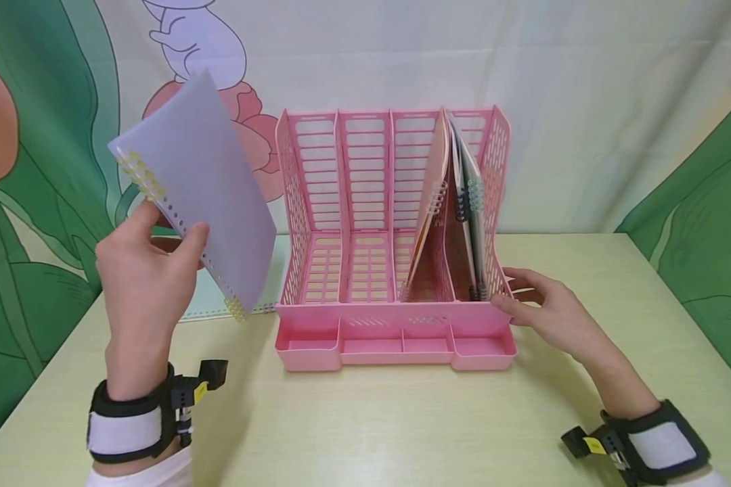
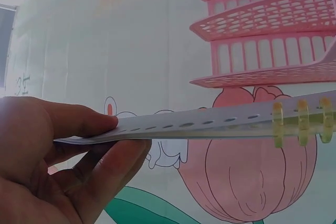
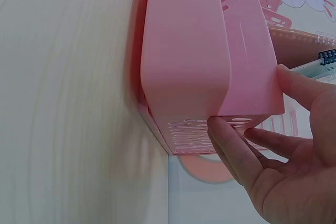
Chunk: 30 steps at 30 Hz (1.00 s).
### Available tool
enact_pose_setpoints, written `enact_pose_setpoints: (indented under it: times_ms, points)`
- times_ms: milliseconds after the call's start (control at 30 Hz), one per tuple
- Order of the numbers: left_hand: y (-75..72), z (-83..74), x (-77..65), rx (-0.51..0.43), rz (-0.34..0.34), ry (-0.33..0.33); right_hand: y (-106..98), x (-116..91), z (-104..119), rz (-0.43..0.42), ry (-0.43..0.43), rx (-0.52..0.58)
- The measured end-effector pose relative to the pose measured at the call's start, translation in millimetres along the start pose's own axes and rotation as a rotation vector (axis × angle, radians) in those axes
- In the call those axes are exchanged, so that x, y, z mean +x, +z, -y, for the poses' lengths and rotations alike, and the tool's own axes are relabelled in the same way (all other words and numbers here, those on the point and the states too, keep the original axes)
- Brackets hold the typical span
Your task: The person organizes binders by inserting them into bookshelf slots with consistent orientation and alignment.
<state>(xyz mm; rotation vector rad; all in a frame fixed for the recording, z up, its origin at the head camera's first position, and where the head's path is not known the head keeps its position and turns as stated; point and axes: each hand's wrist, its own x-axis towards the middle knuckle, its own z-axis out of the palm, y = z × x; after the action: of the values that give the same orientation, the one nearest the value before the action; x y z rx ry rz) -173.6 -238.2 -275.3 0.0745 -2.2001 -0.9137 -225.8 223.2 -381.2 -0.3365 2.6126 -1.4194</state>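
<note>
My left hand (image 1: 146, 270) pinches a pale purple loose-leaf notebook (image 1: 210, 182) by its punched spine edge, between thumb and fingers. The notebook is raised and tilted at the left of the pink desk file organizer (image 1: 396, 314). Yellow binding rings (image 2: 303, 123) show at the spine's ends. At the organizer's right front corner, my right hand (image 1: 548, 308) grips the side, thumb at the front edge and fingers along the outer wall. A pinkish notebook (image 1: 429, 196) leans in the third slot from the left. Several spiral notebooks (image 1: 472, 203) stand in the rightmost slot.
A light teal notebook (image 1: 219, 308) lies flat on the table (image 1: 396, 426), behind the raised notebook and left of the organizer. Small trays (image 1: 371, 345) run along the organizer's front. A printed curtain (image 1: 560, 122) hangs behind the table.
</note>
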Motion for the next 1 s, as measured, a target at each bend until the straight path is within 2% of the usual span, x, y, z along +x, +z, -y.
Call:
enact_pose_setpoints:
  times_ms: [300,700,1000]
  points:
    - [-5.9,-13.6,-4.2,-0.023,-0.036,0.035,0,0,1,-0.006,0.012,-0.011]
    - [-9.1,-24.3,-8.5,-0.064,-0.031,0.027,1,-1,2,-0.004,0.010,-0.004]
    - [-15.1,-33.2,-11.4,-0.115,-0.053,0.058,1,-1,1,-0.005,0.009,-0.012]
